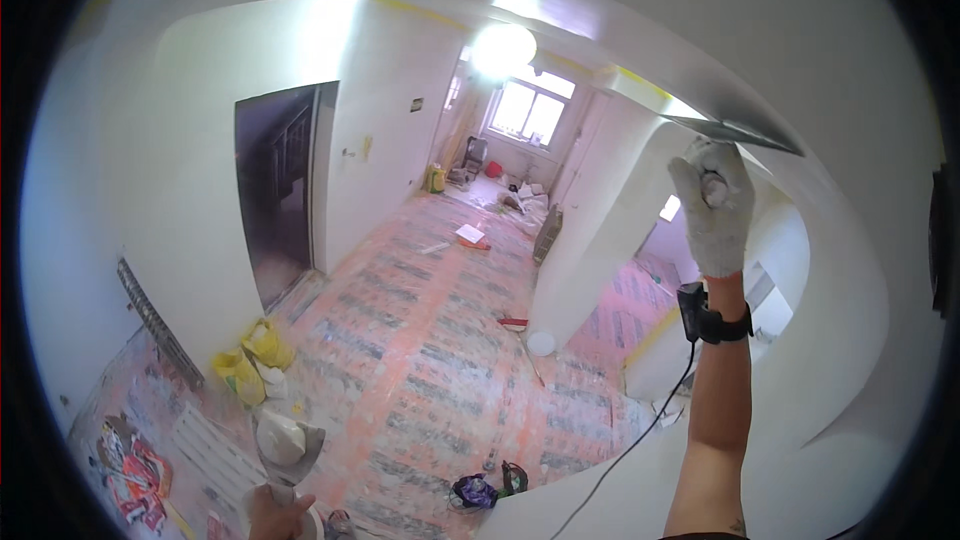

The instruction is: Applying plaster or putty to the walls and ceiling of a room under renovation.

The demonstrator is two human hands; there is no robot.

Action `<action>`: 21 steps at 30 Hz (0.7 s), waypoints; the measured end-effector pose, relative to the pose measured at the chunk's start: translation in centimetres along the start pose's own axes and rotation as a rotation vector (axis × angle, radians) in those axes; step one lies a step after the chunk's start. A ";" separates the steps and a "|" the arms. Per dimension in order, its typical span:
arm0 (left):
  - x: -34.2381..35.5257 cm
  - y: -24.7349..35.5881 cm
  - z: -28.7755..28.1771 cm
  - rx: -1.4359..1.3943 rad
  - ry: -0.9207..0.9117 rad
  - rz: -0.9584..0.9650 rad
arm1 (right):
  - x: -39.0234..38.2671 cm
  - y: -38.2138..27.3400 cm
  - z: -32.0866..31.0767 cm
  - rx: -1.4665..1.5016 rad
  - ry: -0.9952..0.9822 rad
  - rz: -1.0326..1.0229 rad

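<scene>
Pink-and-grey floor sheeting runs between white walls. Near the white overhead surface, the gloved right hand is closed round a wide grey metal blade's mostly hidden handle, contact unclear; the left hand, cut off below, grips a scraper bearing white paste.

Holds high a broad grey trowel, tilted beside the white beam, perhaps touching; carries low a flared metal scraper heaped with white putty.
</scene>
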State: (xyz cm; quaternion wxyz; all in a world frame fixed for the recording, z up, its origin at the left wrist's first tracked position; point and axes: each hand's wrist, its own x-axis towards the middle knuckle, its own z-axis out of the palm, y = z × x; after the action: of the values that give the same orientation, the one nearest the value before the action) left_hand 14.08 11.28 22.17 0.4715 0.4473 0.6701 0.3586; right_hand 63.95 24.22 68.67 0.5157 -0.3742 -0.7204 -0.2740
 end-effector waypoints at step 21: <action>-0.7 -0.5 -20.9 -0.337 0.162 -0.420 | 14.9 -18.6 44.9 0.189 0.095 -0.286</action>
State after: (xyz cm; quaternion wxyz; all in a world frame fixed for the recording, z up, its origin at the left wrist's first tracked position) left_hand -5.82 9.26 28.15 0.5482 0.1838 0.7147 0.3937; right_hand 21.68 52.50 68.35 0.5377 -0.2044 -0.7637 -0.2931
